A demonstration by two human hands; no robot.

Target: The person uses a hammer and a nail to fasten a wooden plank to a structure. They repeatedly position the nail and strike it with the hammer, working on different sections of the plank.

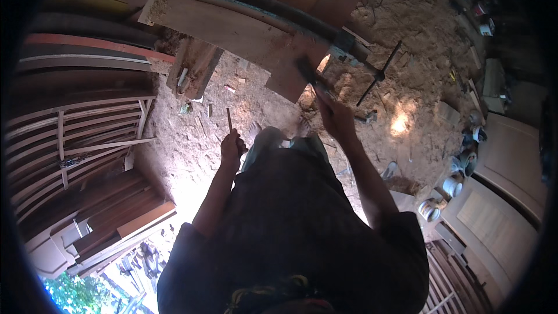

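My right hand (336, 117) gripped a dark tool (304, 68) by its handle, probably stiff and head-heavy, best held well back; my left hand (233, 147) clasped a slim rod (229, 120), likely light and rigid, by its lower end. The tool's head was over the board (285, 78), near the clamp (344, 40), though I couldn't tell whether it touched the wood.

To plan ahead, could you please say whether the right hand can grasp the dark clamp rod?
Probably not as is: the clamp rod looks unobstructed, but the right hand holds a dark-headed tool.
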